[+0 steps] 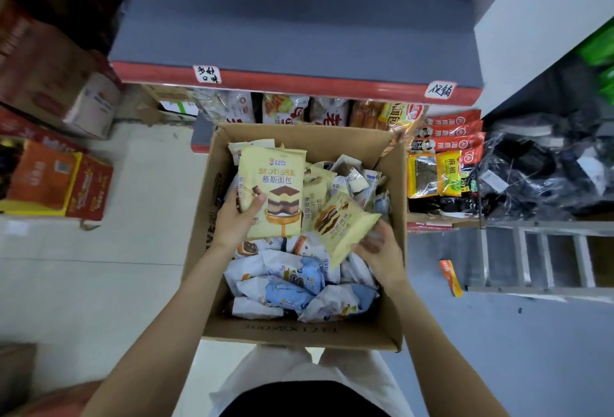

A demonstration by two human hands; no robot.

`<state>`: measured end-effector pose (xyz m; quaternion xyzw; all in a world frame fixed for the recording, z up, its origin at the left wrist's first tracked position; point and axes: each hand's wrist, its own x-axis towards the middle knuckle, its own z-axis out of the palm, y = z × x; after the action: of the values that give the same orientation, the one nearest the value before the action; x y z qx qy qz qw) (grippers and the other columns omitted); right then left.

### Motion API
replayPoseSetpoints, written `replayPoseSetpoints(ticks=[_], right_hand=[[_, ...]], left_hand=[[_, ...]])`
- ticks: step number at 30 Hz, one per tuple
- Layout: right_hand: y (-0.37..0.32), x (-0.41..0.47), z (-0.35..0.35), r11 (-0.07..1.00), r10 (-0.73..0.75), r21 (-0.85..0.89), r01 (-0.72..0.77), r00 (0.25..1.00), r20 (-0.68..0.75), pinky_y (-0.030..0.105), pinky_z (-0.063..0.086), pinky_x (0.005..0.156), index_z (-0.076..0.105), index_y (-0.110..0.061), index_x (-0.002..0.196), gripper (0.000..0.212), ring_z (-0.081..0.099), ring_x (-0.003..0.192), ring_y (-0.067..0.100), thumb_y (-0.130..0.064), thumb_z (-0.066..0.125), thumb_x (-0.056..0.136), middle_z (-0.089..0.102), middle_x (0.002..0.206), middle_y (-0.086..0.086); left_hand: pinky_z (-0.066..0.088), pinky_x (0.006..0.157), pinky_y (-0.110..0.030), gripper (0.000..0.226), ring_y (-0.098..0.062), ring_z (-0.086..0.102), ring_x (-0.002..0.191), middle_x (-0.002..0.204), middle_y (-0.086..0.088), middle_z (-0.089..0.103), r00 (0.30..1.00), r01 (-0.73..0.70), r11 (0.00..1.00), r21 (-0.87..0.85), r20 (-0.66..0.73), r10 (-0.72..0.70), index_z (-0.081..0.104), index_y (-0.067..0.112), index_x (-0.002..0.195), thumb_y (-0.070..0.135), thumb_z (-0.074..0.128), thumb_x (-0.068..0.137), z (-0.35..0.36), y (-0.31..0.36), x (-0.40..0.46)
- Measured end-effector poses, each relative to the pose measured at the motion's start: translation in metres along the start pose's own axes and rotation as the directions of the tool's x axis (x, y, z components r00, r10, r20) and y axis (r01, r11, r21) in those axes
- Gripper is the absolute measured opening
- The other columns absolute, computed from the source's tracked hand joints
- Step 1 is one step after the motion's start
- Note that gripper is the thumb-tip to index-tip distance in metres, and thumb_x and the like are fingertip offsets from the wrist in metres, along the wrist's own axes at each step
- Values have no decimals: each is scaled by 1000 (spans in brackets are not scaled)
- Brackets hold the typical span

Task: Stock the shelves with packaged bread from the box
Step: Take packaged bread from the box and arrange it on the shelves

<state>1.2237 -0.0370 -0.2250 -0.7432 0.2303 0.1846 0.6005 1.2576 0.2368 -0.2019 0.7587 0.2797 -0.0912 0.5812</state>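
Open cardboard box (392,184) of bread packs, left hand (237,217) and right hand (378,247) each gripping 1 yellow mousse pack (275,191)

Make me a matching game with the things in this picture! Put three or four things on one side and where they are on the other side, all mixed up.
Things:
1. Big yellow mousse bread pack
2. Smaller yellow bread pack
3. Blue and white packs
4. Orange packet

Places:
A. Lying on the floor beside the ladder
B. Held in the right hand
C. Piled in the cardboard box
D. Held in the left hand

Pairs: 1-D, 2-B, 3-C, 4-A
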Motion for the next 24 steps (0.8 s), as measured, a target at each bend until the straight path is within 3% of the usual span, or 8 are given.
replayPoseSetpoints(ticks=[4, 7, 10, 13, 15, 18, 20, 24], right_hand=[[11, 10, 21, 997, 51, -50, -53, 998, -32, 29, 44, 91, 18, -17, 147, 81, 51, 120, 25, -15, 68, 84, 49, 130, 5], [12, 17, 36, 987, 155, 43, -153, 986, -61, 43, 39, 104, -2, -31, 149, 87, 44, 126, 29, -31, 61, 89, 41, 141, 7], [6, 19, 48, 954, 275, 185, -238, 938, -212, 50, 37, 104, -9, -34, 147, 89, 44, 125, 37, -39, 58, 89, 38, 144, 14], [4, 19, 56, 968, 242, 133, -211, 921, -305, 41, 38, 98, -11, -29, 148, 103, 49, 119, 38, -28, 69, 83, 47, 135, 19], [1, 19, 57, 977, 211, 61, -202, 917, -338, 45, 42, 96, -7, -31, 148, 102, 52, 116, 40, -20, 70, 82, 52, 131, 20], [-14, 19, 44, 989, 82, -89, -121, 932, -352, 53, 47, 93, 17, -32, 146, 82, 53, 116, 38, -17, 67, 83, 53, 133, 13], [-34, 12, 25, 973, -83, -231, 5, 941, -327, 44, 48, 91, 37, -21, 139, 62, 57, 113, 32, -14, 65, 84, 58, 128, 8], [-88, -10, -16, 885, -357, -411, 219, 886, -298, 30, 51, 70, 60, -12, 117, 33, 63, 85, 20, -21, 64, 87, 69, 104, 8]], left_hand=[[45, 69, -14, 44, -10, 61, 99, 106, 8, 64, 999, 11, 1000, -2, -39, -11, 54, 18, 126, 34, 65, 87, -3, -4, -7], [44, 65, -11, 42, -10, 61, 98, 105, 7, 64, 998, 20, 1000, 18, -56, -19, 55, 18, 124, 33, 65, 87, -5, -10, -10], [48, 74, -20, 31, -12, 62, 100, 99, 13, 64, 998, 39, 999, 34, -52, -37, 56, 23, 114, 35, 66, 87, -8, -16, -12], [52, 89, -39, 32, -14, 63, 101, 101, 12, 65, 997, 53, 998, 33, -55, -51, 55, 30, 110, 42, 68, 83, -14, -22, -13], [51, 91, -44, 37, -14, 64, 100, 102, 12, 67, 998, 37, 999, 34, -55, -35, 56, 33, 108, 50, 68, 78, -18, -21, -15], [52, 88, -40, 40, -14, 64, 100, 103, 10, 67, 998, -7, 999, 37, -62, 9, 57, 30, 110, 51, 67, 78, -24, -7, -19], [51, 86, -34, 33, -13, 63, 101, 102, 12, 65, 995, -53, 998, 21, -84, 55, 56, 28, 111, 42, 67, 84, -29, 10, -21], [51, 88, -37, 32, -14, 62, 104, 110, 7, 66, 973, -199, 980, -5, -117, 197, 57, 25, 115, 38, 65, 86, -42, 56, -22]])
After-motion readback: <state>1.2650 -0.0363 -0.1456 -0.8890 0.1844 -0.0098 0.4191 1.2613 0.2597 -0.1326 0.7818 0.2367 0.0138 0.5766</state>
